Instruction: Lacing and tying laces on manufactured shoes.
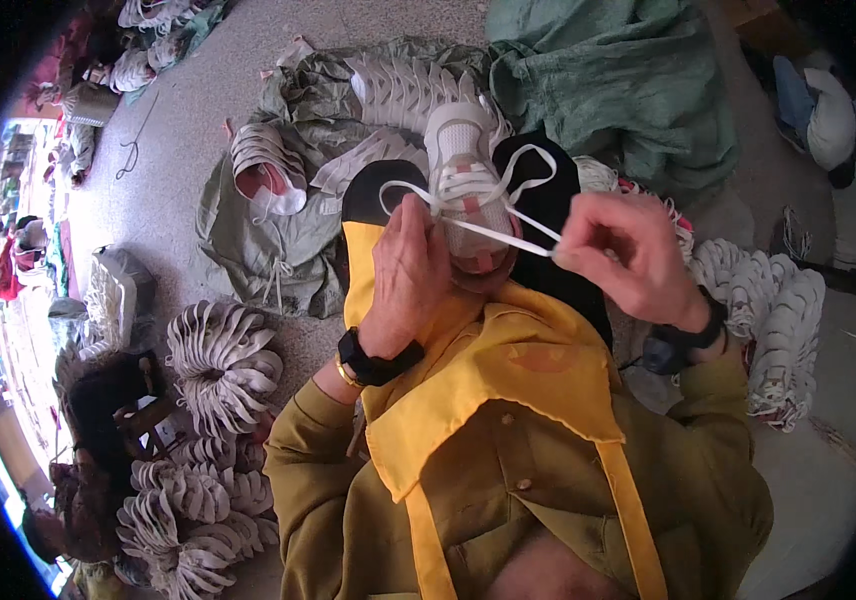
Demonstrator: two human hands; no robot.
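A white and pink shoe (464, 160) lies between my knees, its toe pointing away from me and its opening toward me. Its white shoelace (531, 152) forms loops on both sides of the tongue. My right hand (628, 245) pinches a lace end, pulled taut to the right of the shoe. On the shoe's left side, my left hand (410, 265) has its fingers closed at the lace, next to the left loop; the fingertips are partly hidden. A yellow apron (508, 370) covers my lap below the shoe.
Stacked shoe uppers (403, 95) and a bundle of uppers (266, 168) lie on a grey-green sheet (233, 235) ahead. Coiled bundles (223, 360) sit at the left, more bundles (783, 330) at the right. A green sack (618, 90) stands at the far right.
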